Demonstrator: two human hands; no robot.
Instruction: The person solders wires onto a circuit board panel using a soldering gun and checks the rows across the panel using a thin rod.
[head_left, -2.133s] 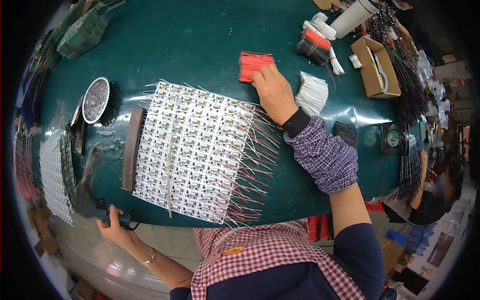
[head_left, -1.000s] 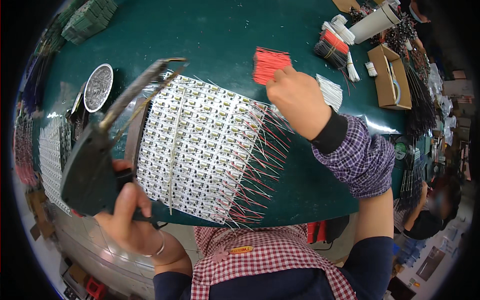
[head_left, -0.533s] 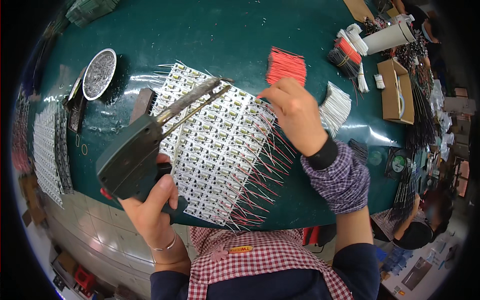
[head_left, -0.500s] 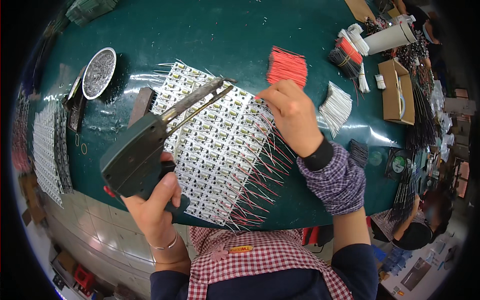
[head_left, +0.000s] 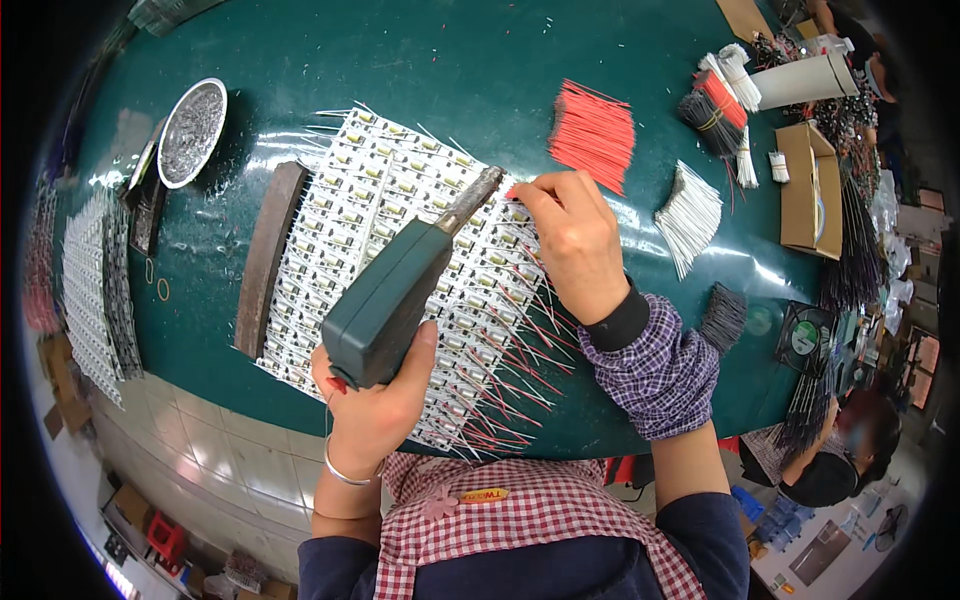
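So the left hand [head_left: 375, 410] now has the soldering gun [head_left: 400, 290] fully down, fingers clamped on its grip, tip on the circuit board panel [head_left: 400, 270] mid-table. The right hand [head_left: 570, 240] is pinching a red wire [head_left: 515, 190] at the tip, so it looks like joint time.
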